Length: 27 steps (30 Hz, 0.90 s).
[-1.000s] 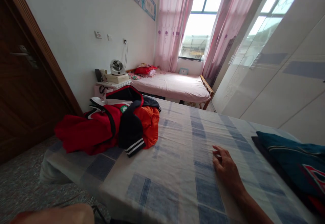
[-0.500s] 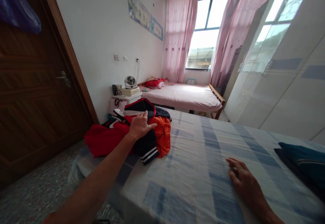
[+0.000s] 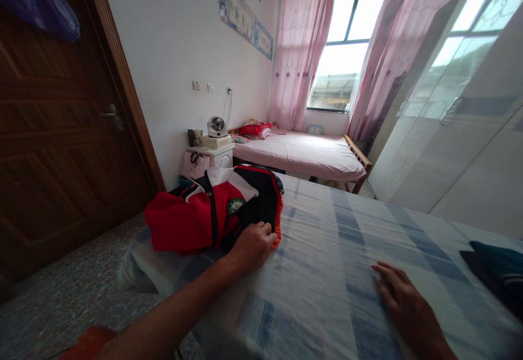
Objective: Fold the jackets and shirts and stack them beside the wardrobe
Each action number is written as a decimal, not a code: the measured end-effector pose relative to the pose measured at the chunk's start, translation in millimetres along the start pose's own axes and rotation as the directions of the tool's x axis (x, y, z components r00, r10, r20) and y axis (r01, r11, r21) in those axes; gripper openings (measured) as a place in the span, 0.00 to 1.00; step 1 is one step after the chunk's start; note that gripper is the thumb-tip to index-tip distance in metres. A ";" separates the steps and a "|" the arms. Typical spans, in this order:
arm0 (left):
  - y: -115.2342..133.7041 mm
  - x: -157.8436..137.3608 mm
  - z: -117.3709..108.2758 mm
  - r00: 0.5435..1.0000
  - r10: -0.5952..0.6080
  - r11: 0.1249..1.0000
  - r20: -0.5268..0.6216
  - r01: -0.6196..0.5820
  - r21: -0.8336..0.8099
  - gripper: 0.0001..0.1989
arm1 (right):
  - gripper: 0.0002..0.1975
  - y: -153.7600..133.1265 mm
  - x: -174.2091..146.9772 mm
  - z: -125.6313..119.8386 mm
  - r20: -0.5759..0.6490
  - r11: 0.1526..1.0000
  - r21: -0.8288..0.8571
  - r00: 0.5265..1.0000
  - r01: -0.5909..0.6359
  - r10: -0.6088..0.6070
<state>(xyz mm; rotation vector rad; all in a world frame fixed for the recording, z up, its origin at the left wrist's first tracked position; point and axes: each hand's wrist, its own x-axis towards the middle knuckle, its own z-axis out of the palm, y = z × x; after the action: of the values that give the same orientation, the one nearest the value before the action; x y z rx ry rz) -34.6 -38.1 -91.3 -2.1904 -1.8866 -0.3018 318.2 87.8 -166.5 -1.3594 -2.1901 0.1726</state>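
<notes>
A red, white and dark jacket [image 3: 192,218] with a round green badge lies on the left part of the bed, its dark sleeve turned toward me. My left hand [image 3: 255,245] is closed at the sleeve's near end, its fingers curled onto the cloth; the fingertips are partly hidden. A strip of orange cloth [image 3: 279,221] shows from under the jacket's right edge. Off to the right, my right hand [image 3: 404,297] rests over the checked sheet [image 3: 310,273] with its fingers stretched out, holding nothing.
Folded dark teal clothing [image 3: 496,264] lies at the bed's right side. Beyond the bed stand a white cabinet [image 3: 223,157] with a small fan [image 3: 217,126] and a second, pink-covered bed [image 3: 302,150]. A wooden door [image 3: 77,147] is on the left, a glossy wardrobe [image 3: 461,147] on the right.
My left hand has moved down and right along the jacket, whose front with the badge now shows. Less of the orange cloth is visible. The right hand remains over the sheet.
</notes>
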 end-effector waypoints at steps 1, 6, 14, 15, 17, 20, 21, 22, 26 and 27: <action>3.2 -5.2 1.4 1.000 0.020 1.000 0.009 -0.020 -0.012 0.08 | 0.19 0.3 0.2 0.0 0.000 1.000 0.001 1.000 0.001 -0.001; 21.0 -28.7 1.4 0.990 0.140 0.988 0.016 -0.139 -0.071 0.07 | 0.19 -31.8 23.1 -10.1 0.017 0.992 0.124 1.000 0.014 -0.016; 40.7 -73.3 -6.0 0.937 0.163 0.955 -0.310 -0.229 -0.188 0.14 | 0.30 -209.3 101.8 -15.0 0.106 0.900 0.385 0.959 0.204 -0.262; 33.3 -80.0 -8.5 0.912 0.069 0.972 -0.404 -0.152 -0.177 0.18 | 0.32 -227.8 110.0 -8.8 0.142 0.901 0.385 0.952 0.199 -0.270; 10.6 -94.3 -12.8 0.826 -0.132 0.990 -0.548 0.080 -0.119 0.25 | 0.37 -257.6 125.1 6.6 0.206 0.920 0.356 0.946 0.166 -0.250; -33.7 -116.5 -12.9 0.740 -0.355 0.901 -0.571 0.434 0.001 0.36 | 0.42 -285.5 143.1 29.5 0.247 0.941 0.313 0.946 0.128 -0.210; -48.4 -123.6 -10.9 0.734 -0.405 0.862 -0.545 0.505 0.040 0.37 | 0.41 -291.4 147.0 35.1 0.253 0.941 0.315 0.945 0.123 -0.208; -62.2 -130.4 -8.4 0.735 -0.447 0.830 -0.510 0.553 0.070 0.36 | 0.37 -295.9 149.7 39.0 0.259 0.937 0.325 0.942 0.124 -0.214; -103.6 -148.4 -8.5 0.741 -0.569 0.777 -0.356 0.627 0.063 0.25 | 0.14 -303.4 149.8 33.5 0.246 0.884 0.437 0.923 0.166 -0.295; -110.7 -149.4 -14.2 0.733 -0.589 0.772 -0.342 0.635 0.030 0.24 | 0.12 -302.9 148.5 26.8 0.216 0.843 0.512 0.926 0.163 -0.310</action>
<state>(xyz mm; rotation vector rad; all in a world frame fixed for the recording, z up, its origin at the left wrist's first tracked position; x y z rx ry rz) -166.1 -167.3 -118.7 -1.2572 -2.2923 -0.5671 15.5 74.9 -15.9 -0.8055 -2.3112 0.8198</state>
